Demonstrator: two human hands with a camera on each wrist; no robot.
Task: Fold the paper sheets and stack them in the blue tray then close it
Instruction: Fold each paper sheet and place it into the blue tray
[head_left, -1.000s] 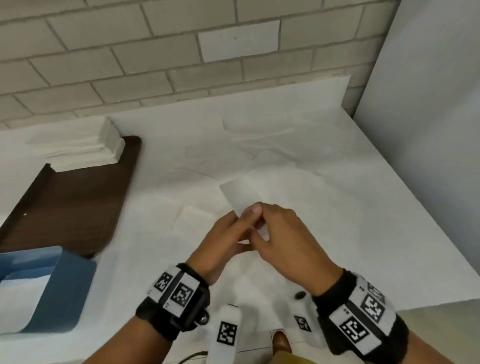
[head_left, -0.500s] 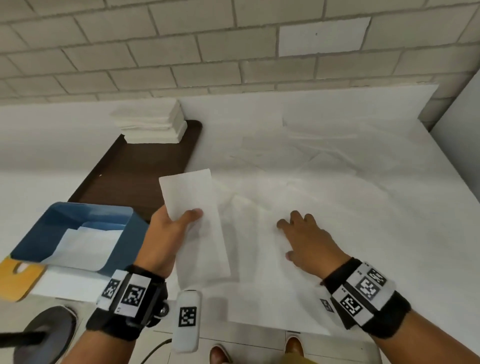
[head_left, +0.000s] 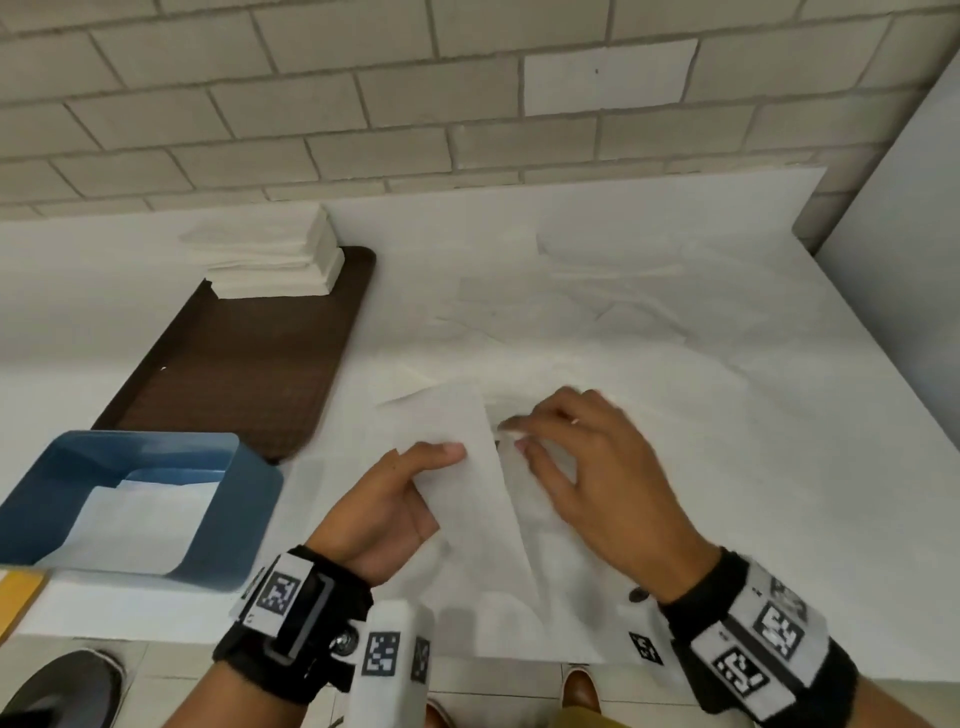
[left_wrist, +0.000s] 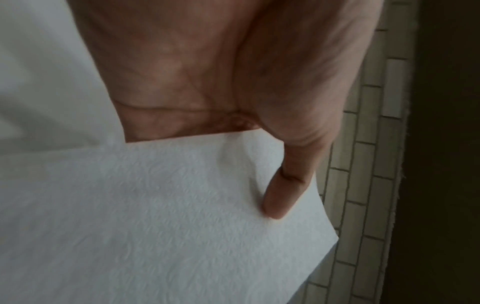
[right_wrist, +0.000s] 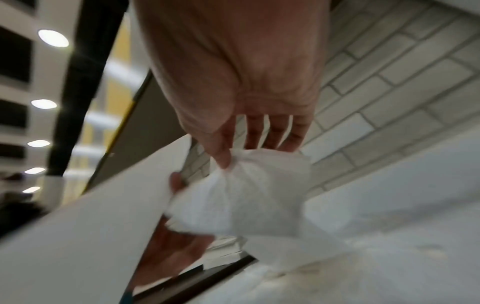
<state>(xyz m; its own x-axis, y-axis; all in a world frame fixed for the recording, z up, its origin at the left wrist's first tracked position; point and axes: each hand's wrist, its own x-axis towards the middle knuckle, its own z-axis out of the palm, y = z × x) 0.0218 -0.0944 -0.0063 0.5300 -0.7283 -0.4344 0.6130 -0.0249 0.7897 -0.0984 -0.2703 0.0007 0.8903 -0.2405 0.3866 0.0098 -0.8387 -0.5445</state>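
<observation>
While the left hand (head_left: 387, 512) pinched a folded paper sheet (head_left: 470, 470) under its thumb, the right hand (head_left: 584, 467) beside it gripped another crumpled sheet (right_wrist: 241, 193) over the bench (head_left: 779, 467).

The left hand (head_left: 387, 501)'s fingers are hidden beneath the folded paper sheet (head_left: 467, 467). The right hand (head_left: 587, 462)'s fingertips are blurred. The blue tray (head_left: 244, 499) is cut off at the picture's left edge.
</observation>
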